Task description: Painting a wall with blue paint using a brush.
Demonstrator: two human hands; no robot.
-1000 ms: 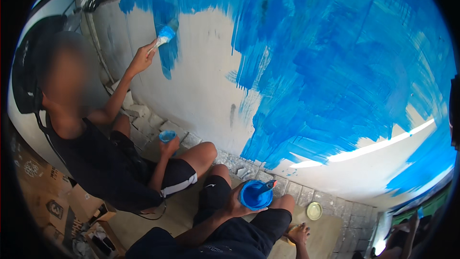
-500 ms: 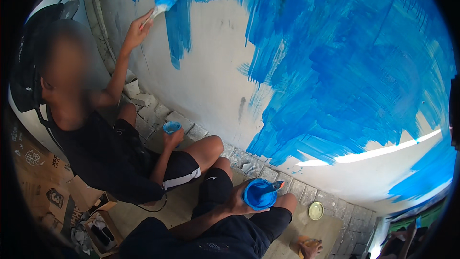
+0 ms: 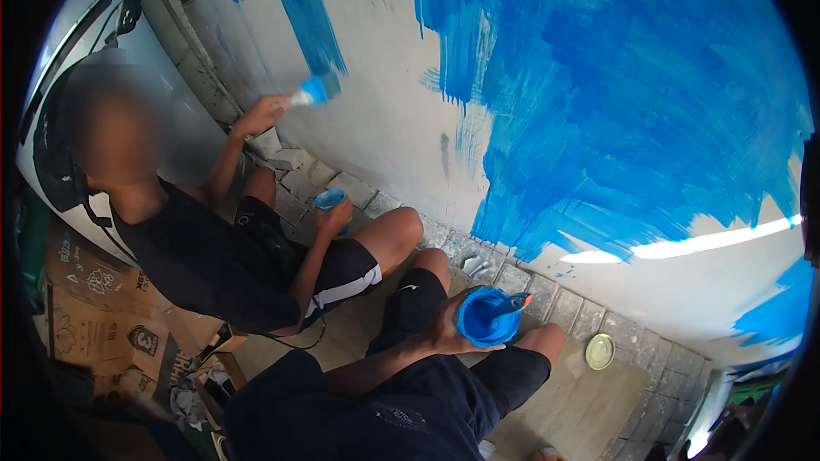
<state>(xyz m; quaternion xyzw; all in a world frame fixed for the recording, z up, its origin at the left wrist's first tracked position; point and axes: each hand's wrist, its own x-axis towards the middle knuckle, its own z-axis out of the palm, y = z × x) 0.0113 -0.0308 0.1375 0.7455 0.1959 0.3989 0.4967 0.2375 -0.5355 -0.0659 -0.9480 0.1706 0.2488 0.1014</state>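
While the left hand (image 3: 448, 326) grips a round, blue-smeared cup (image 3: 463, 324) near the right knee (image 3: 545, 343), blue paint (image 3: 480, 322) and a dark, orange-tipped handle (image 3: 515, 301) inside, the right hand (image 3: 545, 455) appears cropped below; its grip cannot be determined.

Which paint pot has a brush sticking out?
The blue pot in the person's left hand: a brush handle leans out of it. The co-worker's pot shows none.

The wall (image 3: 581, 111) looks matt (streaky where painted), the paving (image 3: 589, 318) rough, the boxes (image 3: 107, 337) cardboard, the navy shirt (image 3: 342, 418) soft cloth.
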